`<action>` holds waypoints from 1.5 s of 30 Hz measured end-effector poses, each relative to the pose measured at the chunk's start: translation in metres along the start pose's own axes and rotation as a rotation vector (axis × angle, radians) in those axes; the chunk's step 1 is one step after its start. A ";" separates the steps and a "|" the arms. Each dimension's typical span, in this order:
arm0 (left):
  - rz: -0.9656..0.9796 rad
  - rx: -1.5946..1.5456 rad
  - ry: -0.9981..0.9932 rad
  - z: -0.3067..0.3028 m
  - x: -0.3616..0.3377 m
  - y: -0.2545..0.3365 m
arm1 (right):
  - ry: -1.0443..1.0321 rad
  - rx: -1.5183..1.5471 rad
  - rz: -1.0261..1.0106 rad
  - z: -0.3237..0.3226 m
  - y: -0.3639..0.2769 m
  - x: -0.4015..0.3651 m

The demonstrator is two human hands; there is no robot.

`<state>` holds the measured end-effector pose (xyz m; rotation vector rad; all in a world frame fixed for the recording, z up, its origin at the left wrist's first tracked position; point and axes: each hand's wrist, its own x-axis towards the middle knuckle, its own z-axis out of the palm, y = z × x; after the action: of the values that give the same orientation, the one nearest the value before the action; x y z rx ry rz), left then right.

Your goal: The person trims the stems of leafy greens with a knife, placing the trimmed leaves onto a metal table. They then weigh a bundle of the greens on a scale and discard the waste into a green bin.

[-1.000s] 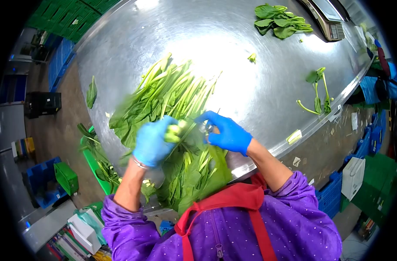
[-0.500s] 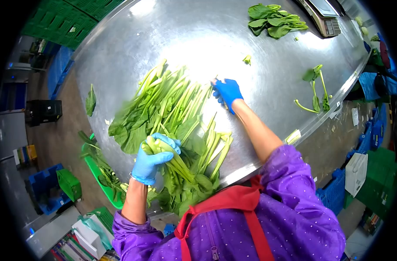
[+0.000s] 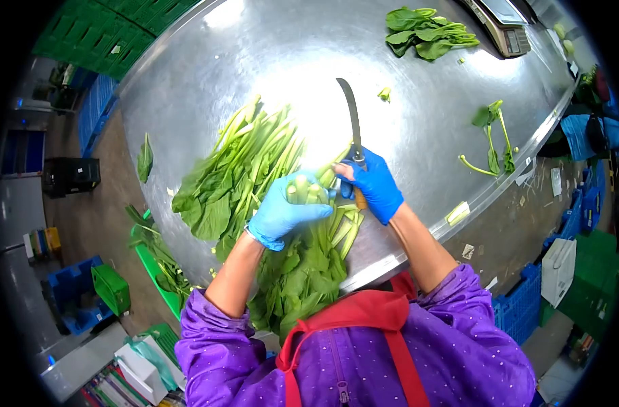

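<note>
My left hand (image 3: 281,211), in a light blue glove, is wrapped round a bunch of leafy greens (image 3: 313,264). The cut stem ends point up at the camera, and the leaves hang down toward my apron. Just to the right, my right hand (image 3: 377,186) in a darker blue glove grips a knife (image 3: 353,115) by its wooden handle. Its curved blade points away from me. A single green stem (image 3: 338,163) lies between the two hands, right at my right thumb. Beyond my left hand, a pile of leafy greens (image 3: 238,159) is spread over the metal table (image 3: 187,81).
A small bunch of greens (image 3: 428,32) lies at the far side beside a scale (image 3: 509,37). Loose trimmings (image 3: 492,139) lie on the right, a stem piece (image 3: 458,213) near the edge, and one leaf (image 3: 145,159) at left. A green crate (image 3: 153,271) stands below the left edge.
My left hand has moved right and away from me with the bunch. My right hand has come back toward it, and the knife now shows upright in its grip.
</note>
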<state>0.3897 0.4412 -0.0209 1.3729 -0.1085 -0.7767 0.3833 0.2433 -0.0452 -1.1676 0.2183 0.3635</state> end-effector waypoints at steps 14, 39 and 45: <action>-0.056 -0.193 0.133 0.005 -0.028 0.012 | -0.037 -0.972 -0.382 0.001 0.001 -0.017; 0.191 -0.113 0.517 0.006 -0.097 0.000 | -0.304 -0.540 -0.439 0.087 -0.010 -0.030; 0.075 -0.546 0.532 -0.009 -0.111 -0.016 | 0.061 -0.553 -0.178 0.051 0.016 0.068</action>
<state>0.3044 0.5101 0.0025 1.0005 0.4383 -0.3187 0.4391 0.3074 -0.0634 -1.7318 0.0631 0.2351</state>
